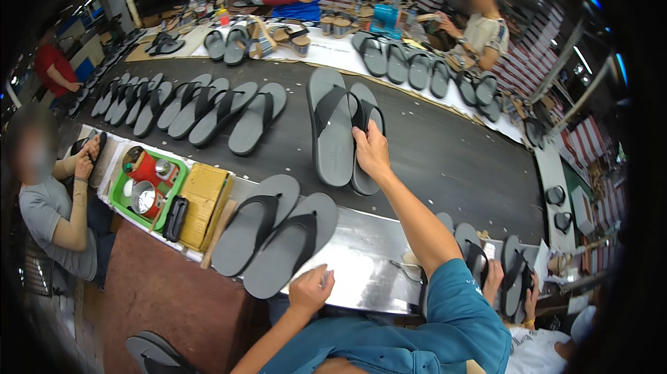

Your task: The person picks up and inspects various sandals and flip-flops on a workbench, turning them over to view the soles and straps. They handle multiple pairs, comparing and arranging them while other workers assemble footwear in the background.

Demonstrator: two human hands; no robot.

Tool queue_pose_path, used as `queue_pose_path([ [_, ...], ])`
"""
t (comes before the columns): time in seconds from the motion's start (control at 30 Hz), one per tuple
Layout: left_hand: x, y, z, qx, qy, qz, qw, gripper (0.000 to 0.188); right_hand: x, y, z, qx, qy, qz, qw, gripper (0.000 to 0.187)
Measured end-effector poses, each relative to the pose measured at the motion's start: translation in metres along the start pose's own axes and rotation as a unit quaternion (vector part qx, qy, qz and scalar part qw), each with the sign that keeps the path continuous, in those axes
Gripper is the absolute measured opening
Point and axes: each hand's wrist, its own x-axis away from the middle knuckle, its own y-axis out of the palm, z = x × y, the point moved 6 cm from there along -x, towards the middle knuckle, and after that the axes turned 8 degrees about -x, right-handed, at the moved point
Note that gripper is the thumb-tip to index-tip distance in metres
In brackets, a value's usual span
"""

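My right hand (373,149) grips a pair of grey flip-flops with dark straps, thumb on top, above the dark conveyor belt (451,151). The larger-looking flip-flop (334,144) is on the left, and the other flip-flop (364,181) is partly behind my hand. My left hand (310,290) is empty, its fingers loosely curled and thumb apart. It hovers over the near edge of the shiny metal table (368,256). Just left of it lie two more grey flip-flops, a left flip-flop (233,249) and a right flip-flop (274,270), side by side.
A row of flip-flops (258,120) lines the belt's left part. Left of the metal table are a yellow box (205,200) and a green tray (174,200) with containers. Co-workers sit around; at right, another person's hand (492,280) is by more flip-flops (470,243).
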Motion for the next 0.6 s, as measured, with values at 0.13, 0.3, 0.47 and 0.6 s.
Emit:
queue_pose_path([
  [0.13, -0.012, -0.012, -0.019, 0.377, -0.19, -0.046, 0.905, 0.059, 0.072, -0.085, -0.128, -0.161, -0.064, 0.03, 0.984, 0.025],
  [0.3, -0.086, -0.049, 0.047, 0.612, -0.077, -0.07, 0.784, 0.095, 0.182, -0.169, -0.106, -0.144, -0.05, -0.005, 0.988, 0.087],
  [0.47, -0.057, -0.047, 0.043, 0.549, -0.168, -0.109, 0.811, 0.078, 0.246, -0.123, -0.033, -0.288, 0.165, -0.018, 0.943, 0.097],
  [0.6, -0.038, -0.051, 0.028, 0.615, -0.244, -0.107, 0.742, 0.065, 0.275, -0.098, 0.017, -0.326, 0.31, -0.062, 0.891, 0.099],
])
